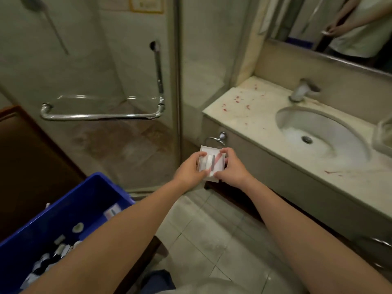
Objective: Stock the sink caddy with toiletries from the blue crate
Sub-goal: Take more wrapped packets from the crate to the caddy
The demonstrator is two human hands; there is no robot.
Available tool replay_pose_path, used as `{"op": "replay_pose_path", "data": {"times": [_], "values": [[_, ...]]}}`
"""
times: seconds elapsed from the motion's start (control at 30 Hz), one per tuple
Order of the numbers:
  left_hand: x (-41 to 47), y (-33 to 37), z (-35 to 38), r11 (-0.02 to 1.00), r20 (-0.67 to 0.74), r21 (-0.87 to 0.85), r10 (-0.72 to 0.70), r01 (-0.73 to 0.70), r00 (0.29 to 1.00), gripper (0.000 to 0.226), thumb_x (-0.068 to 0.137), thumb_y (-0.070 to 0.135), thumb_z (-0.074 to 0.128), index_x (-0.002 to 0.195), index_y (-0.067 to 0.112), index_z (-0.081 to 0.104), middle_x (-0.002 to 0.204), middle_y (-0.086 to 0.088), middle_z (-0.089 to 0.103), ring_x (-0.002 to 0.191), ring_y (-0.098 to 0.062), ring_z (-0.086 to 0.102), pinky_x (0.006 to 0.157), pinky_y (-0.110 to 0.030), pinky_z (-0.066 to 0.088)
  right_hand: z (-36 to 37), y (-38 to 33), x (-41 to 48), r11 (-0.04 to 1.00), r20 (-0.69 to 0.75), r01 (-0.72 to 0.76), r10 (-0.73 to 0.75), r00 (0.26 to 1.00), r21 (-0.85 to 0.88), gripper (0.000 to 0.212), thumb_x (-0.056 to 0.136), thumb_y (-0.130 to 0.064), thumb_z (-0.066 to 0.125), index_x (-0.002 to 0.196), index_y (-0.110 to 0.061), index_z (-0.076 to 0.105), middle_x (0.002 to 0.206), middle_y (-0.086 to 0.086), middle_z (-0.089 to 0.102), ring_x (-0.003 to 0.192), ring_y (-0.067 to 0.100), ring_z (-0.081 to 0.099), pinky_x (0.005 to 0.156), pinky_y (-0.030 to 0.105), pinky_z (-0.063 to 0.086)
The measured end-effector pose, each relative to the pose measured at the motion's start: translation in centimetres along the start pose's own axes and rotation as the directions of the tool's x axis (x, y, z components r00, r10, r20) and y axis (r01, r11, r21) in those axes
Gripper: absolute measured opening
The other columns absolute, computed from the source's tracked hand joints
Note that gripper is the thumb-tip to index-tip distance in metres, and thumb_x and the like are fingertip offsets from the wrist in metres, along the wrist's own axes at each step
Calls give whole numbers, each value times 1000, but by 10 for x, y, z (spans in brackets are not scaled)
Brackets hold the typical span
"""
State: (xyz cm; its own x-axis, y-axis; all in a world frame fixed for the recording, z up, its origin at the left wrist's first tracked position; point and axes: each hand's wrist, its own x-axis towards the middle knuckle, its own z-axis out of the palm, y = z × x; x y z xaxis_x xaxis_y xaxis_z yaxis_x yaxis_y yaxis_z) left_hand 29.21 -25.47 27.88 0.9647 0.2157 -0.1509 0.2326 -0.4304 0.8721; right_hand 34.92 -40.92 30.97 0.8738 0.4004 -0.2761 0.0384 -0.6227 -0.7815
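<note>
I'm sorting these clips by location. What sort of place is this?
A bathroom, probably a hotel's: a sink with faucet set in a stone counter, a glass shower door with a chrome handle, and a blue crate of small toiletry packets, one white packet held by the left hand and right hand.

No print is legible on the blurred wall notice (147,4) or packet (209,160).

Right of the sink (318,126), the caddy (383,136) is edge-cropped; toiletries (59,249) in the blue crate (70,200) blur beyond naming.
</note>
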Motion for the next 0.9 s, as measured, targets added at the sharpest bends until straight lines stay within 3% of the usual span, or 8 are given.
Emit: {"op": "replay_pose_path", "data": {"times": [0.1, 0.23, 0.43, 0.53, 0.67, 0.77, 0.9], "values": [[2, 28, 34, 998, 65, 1, 64, -64, 996, 62, 79, 13, 74, 135, 20, 50, 88, 19, 51, 69, 4, 53, 68, -16, 43, -35, 27, -22, 999, -77, -7, 10, 997, 35, 79, 72, -12, 74, 137, -24, 31, 105, -3, 55, 93, 24, 63, 79, 43, 58], [0, 62, 79, 995, 103, -37, 97, -94, 990, 63, 77, 7, 74, 134, 18, 51, 89, 13, 56, 70, 1, 55, 68, -16, 46, -76, 60, -47, 996, -170, -15, 30, 985, 89, 77, 73, -11, 76, 136, -25, 34, 99, -14, 49, 90, 17, 63, 74, 36, 58], [0, 102, 140, 989, 162, -73, 136, -125, 977, 64, 79, 11, 75, 138, 20, 50, 117, 2, 59, 98, -6, 57, 84, -20, 48, -127, 101, -80, 982, -247, -56, 100, 964, 181, 76, 74, -11, 77, 135, -29, 35, 104, -10, 51, 88, 15, 64, 70, 37, 61], [-1, 123, 167, 986, 202, -58, 167, -158, 965, 65, 78, 12, 77, 138, 20, 50, 117, 4, 57, 102, -9, 56, 88, -23, 47, -150, 119, -96, 981, -307, -82, 134, 942, 179, 75, 75, -11, 74, 134, -33, 34, 105, -7, 51, 87, 18, 65, 74, 42, 60], [3, 145, 195, 978, 287, -1, 201, -209, 937, 65, 78, 12, 77, 136, 22, 51, 113, 8, 54, 106, -17, 60, 83, -20, 45, -174, 139, -111, 985, -384, -101, 147, 911, 138, 71, 76, -14, 71, 133, -33, 34, 108, -6, 51, 87, 9, 60, 66, 28, 55], [10, 158, 215, 954, 356, 69, 249, -291, 901, 64, 78, 13, 76, 136, 24, 51, 112, 10, 52, 96, -11, 59, 74, -12, 42, -189, 151, -120, 981, -419, -135, 183, 889, 142, 62, 76, -15, 71, 122, -37, 35, 100, -11, 50, 83, 8, 60, 61, 26, 52], [23, 174, 243, 930, 448, 102, 274, -353, 851, 65, 77, 17, 75, 136, 30, 52, 111, 9, 56, 79, -3, 60, 64, -11, 43, -207, 171, -126, 971, -460, -187, 234, 856, 145, 55, 76, -14, 70, 114, -37, 36, 102, -3, 54, 85, 16, 60, 68, 33, 52]]}}
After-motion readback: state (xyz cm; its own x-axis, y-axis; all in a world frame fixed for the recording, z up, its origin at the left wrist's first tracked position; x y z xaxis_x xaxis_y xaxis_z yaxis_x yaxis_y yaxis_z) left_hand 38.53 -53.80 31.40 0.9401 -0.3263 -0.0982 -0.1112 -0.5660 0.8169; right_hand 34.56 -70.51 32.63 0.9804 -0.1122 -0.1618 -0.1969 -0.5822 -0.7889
